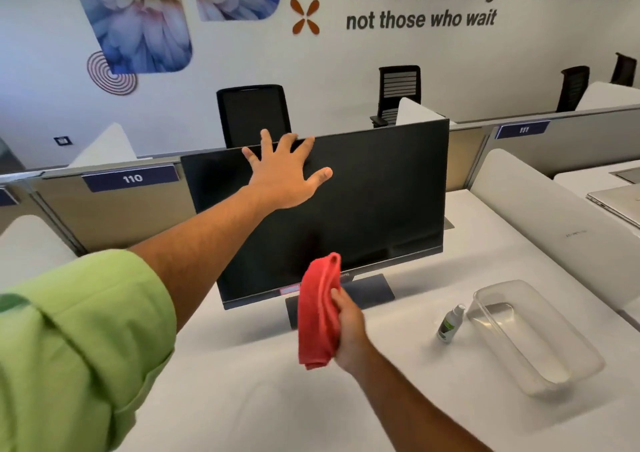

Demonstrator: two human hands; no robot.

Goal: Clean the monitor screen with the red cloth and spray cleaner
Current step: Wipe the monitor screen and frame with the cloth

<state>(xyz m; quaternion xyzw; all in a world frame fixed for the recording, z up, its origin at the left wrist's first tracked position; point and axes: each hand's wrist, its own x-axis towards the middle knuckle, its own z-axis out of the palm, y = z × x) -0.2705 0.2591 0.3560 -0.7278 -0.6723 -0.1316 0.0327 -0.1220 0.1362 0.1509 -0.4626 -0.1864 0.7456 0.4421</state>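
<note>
Partition tags (131, 178) read "110" and "111".

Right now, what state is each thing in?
Monitor: upright, screen dark.
Left hand: open, fingers spread at the monitor's top edge.
Right hand: grips the cloth.
Cloth: bunched, held in front of the screen's lower edge.
Spray bottle: upright on the desk, untouched.
Clear tray: empty, beside the bottle.

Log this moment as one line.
left hand: open, fingers at black monitor top edge | right hand: holds red cloth | small spray bottle: standing on white desk, untouched
</note>
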